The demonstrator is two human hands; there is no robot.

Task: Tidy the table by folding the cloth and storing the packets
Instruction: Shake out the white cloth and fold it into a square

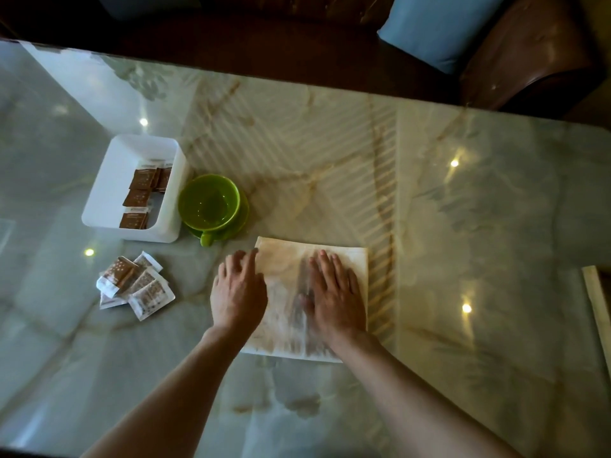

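Glossy marble table (463,226) carries a folded cloth (330,256); loose packets (135,285); white bin (109,180); green cup (211,201) on saucer (243,219).

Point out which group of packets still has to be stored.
The loose packets heaped on the table, just left of the left hand. The other packets already lie inside the white box.

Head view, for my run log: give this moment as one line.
white folded cloth: flat on marble table | left hand, right hand: pressing cloth | loose brown-and-white packets: outside white plastic bin
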